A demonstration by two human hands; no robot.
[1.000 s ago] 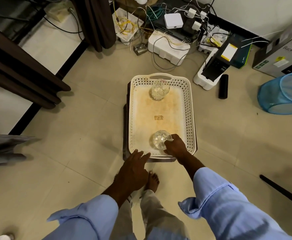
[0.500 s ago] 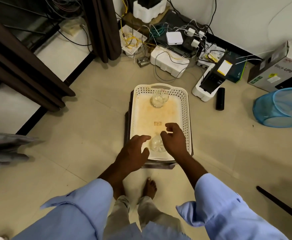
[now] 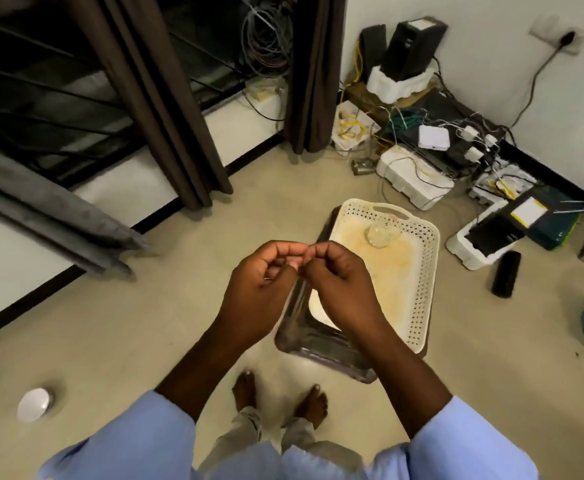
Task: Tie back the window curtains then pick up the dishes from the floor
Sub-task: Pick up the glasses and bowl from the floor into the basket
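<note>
Your left hand (image 3: 259, 292) and right hand (image 3: 344, 289) meet above the floor, fingers curled, fingertips touching; whether they pinch anything is too blurred to tell. Behind them, your cream tray (image 3: 418, 282) holds one glass dish (image 3: 382, 234); your right hand hides the tray's near end.

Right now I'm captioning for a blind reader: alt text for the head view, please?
Two hands, left and right, meet with curled fingers above a cream perforated tray on the floor. One glass bowl sits at its far end; dark curtains hang behind.
</note>
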